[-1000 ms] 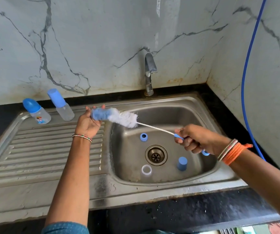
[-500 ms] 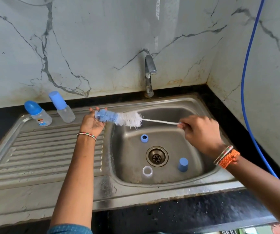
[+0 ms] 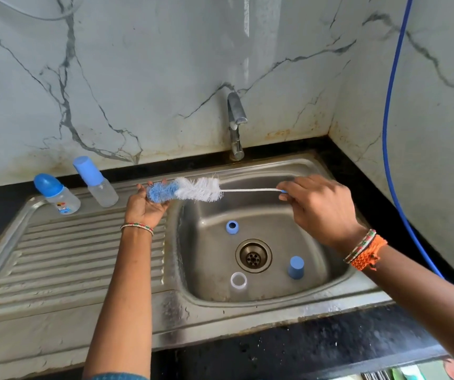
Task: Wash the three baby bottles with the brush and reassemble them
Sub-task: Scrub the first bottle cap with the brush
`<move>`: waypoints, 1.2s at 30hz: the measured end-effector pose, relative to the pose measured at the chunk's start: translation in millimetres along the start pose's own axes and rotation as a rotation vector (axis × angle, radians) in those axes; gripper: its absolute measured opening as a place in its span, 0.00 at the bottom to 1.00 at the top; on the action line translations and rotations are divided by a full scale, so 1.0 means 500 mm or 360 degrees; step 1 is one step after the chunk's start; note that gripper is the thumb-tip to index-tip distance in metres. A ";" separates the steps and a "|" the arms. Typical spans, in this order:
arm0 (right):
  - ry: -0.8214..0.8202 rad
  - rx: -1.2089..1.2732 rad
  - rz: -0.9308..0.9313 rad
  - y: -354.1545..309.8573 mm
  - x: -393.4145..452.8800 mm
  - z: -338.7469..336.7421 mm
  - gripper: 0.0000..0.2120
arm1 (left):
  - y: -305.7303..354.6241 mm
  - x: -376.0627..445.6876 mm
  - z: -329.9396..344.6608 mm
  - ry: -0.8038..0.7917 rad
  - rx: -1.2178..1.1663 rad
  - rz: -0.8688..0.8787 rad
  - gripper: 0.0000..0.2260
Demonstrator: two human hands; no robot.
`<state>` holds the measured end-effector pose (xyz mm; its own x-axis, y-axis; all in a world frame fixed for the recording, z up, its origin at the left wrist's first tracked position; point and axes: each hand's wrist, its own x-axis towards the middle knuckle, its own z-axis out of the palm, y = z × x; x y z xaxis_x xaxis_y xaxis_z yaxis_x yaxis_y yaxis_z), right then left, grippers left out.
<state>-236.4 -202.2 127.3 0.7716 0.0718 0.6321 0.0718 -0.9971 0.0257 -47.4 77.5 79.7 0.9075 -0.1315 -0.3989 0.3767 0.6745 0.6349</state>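
Bottle parts lie nearest, on the floor of the steel sink [image 3: 338, 293]: a clear ring [image 3: 238, 280] at the front, a blue cap [image 3: 296, 267] standing right of the drain [image 3: 253, 255], and a blue collar [image 3: 232, 227] behind the drain. Above the basin's far edge the bottle brush [image 3: 190, 190] is held level between both hands. The right hand [image 3: 320, 208] pinches the far end of the thin white wire handle with curled fingers. The left hand [image 3: 146, 205], palm up, holds the blue bristle tip, its fingers curled loosely under it; whether a bottle sits in that palm cannot be told. Farther left, at the back of the ribbed draining board [image 3: 56, 264], stand two capped baby bottles: a printed bottle [image 3: 59, 198] and, just beside it, a plain bottle [image 3: 97, 182] that leans left. Behind the basin rises the tap [image 3: 236, 124], against the marble wall [image 3: 152, 78]. A blue hose [image 3: 389, 133] hangs down on the right.
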 end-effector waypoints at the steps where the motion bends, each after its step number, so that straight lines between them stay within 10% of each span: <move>1: -0.0051 0.0028 0.0095 0.001 0.003 -0.005 0.10 | 0.000 -0.004 0.002 -0.0054 -0.0025 0.0019 0.14; 7: -0.1618 0.1294 0.1046 0.014 0.010 0.005 0.17 | 0.000 -0.015 0.009 -0.0196 0.0032 0.0098 0.15; 10: -0.1448 0.1151 0.0935 0.012 0.001 0.004 0.16 | -0.002 -0.012 -0.001 -0.0157 0.0127 0.0102 0.14; 13: -0.0519 0.0060 0.0353 0.011 -0.007 -0.003 0.07 | -0.002 -0.007 -0.005 -0.0135 0.0230 0.0068 0.14; 15: 0.0134 -0.0069 -0.0021 0.016 -0.004 -0.003 0.05 | -0.007 0.001 -0.004 -0.0035 0.0251 0.0030 0.13; 18: 0.0385 0.0068 -0.0160 0.019 0.003 0.003 0.05 | -0.017 0.011 -0.007 -0.0001 0.0141 -0.0019 0.08; 20: 0.0161 0.0228 0.0139 0.009 0.001 0.007 0.05 | -0.020 0.011 -0.010 -0.0035 0.0099 -0.0012 0.08; 24: -0.1738 0.1315 0.1339 0.024 -0.014 0.026 0.12 | -0.034 0.002 -0.007 -0.0205 0.0044 0.0032 0.07; 26: -0.2209 0.1752 0.1584 0.042 -0.034 0.034 0.11 | -0.037 -0.001 -0.003 -0.0216 0.0065 0.0013 0.12; 36: -0.1745 0.1846 0.1708 0.146 -0.065 -0.004 0.15 | -0.040 0.027 -0.033 -0.0153 0.0044 -0.0129 0.15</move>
<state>-257.4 -277.6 110.4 0.7398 -0.0253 -0.6724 -0.6670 -0.1588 -0.7279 -45.8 74.6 50.7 0.8871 -0.2546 -0.3850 0.4532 0.6387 0.6218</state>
